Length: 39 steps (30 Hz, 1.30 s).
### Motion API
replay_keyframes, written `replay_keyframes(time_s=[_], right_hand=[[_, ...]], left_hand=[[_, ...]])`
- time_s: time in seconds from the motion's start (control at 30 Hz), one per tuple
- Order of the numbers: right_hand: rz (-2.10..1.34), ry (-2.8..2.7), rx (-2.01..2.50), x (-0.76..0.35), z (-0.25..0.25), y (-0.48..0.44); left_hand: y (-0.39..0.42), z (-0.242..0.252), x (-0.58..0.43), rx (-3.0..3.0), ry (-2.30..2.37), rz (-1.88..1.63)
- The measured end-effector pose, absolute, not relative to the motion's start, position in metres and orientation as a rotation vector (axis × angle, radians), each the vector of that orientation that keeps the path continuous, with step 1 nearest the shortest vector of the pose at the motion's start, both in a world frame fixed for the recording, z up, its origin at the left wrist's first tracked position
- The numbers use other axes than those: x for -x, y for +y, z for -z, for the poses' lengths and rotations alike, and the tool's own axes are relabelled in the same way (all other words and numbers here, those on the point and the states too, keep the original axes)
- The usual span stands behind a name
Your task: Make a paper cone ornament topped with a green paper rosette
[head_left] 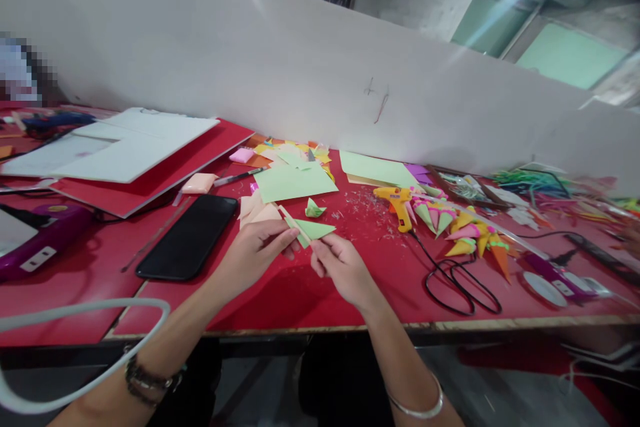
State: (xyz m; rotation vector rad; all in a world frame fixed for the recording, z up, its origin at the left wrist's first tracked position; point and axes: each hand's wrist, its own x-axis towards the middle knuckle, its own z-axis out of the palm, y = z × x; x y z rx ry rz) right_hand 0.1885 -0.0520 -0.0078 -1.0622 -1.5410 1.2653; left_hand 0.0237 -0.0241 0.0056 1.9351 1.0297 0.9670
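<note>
Between my two hands is a piece of light green paper (320,229), with a pale narrow strip (289,219) along its left side; whether the strip is a fold or a separate stick I cannot tell. My left hand (263,243) pinches the left side of the paper. The fingers of my right hand (344,265) are closed on its lower right edge. Just beyond lies a small folded green paper piece (314,208). Peach paper pieces (257,208) are partly hidden behind my left hand. A larger light green sheet (295,180) rests farther back.
A black phone (189,237) lies left of my left hand. To the right are a yellow glue gun (399,207) with a looping black cord and several colourful paper cones (435,213). White boards (150,140) are stacked at the left; a white partition (300,73) borders the back.
</note>
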Motion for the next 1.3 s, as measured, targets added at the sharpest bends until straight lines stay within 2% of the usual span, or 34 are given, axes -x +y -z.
replay_keyframes(time_s=[0.27,0.83,1.3], right_hand=[[-1.243,-1.53,1.056,-0.1878,0.0071,-0.0507],[-1.261,-1.414,1.052,-0.1833,0.0102,-0.0486],[-1.132,-1.371,1.079,-0.1791,0.0094,-0.0509]], left_hand=[[-0.0274,-0.0057,-0.0288,-1.821,1.097,-1.09],[-0.027,-0.0039,-0.0307,-1.683,1.117,-1.072],[-0.0243,0.0005,-0.029,-1.99,1.209,-0.996]])
